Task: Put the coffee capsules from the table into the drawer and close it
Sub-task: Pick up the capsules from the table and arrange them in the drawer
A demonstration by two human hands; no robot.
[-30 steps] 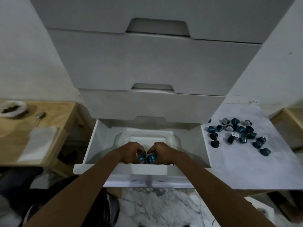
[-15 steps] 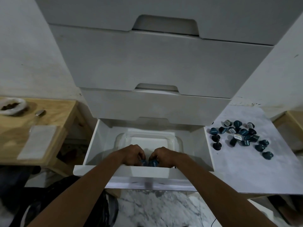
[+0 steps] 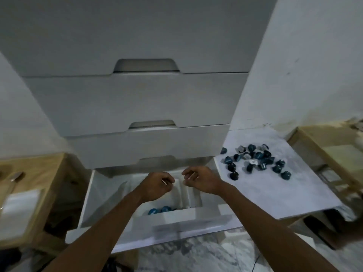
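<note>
The bottom white drawer (image 3: pixel 88 203) of a tall unit stands pulled out, with a clear plastic tub (image 3: pixel 191 195) inside it. Blue coffee capsules (image 3: pixel 159 210) lie at the tub's near end. My left hand (image 3: pixel 157 185) and my right hand (image 3: pixel 200 179) hover above the tub, fingers loosely curled and holding nothing. To the right, several dark blue and grey capsules (image 3: pixel 255 160) lie heaped on a white marble table (image 3: pixel 284 193).
Two shut drawers (image 3: pixel 137 105) stack above the open one. A low wooden table (image 3: pixel 33 173) with a spoon and a white pad stands at the left. Another wooden stand (image 3: pixel 330 150) sits at the far right. The floor below is marble.
Both hands let the capsules go into the tub and rose out of the drawer, empty. The camera has tilted and shifted left.
</note>
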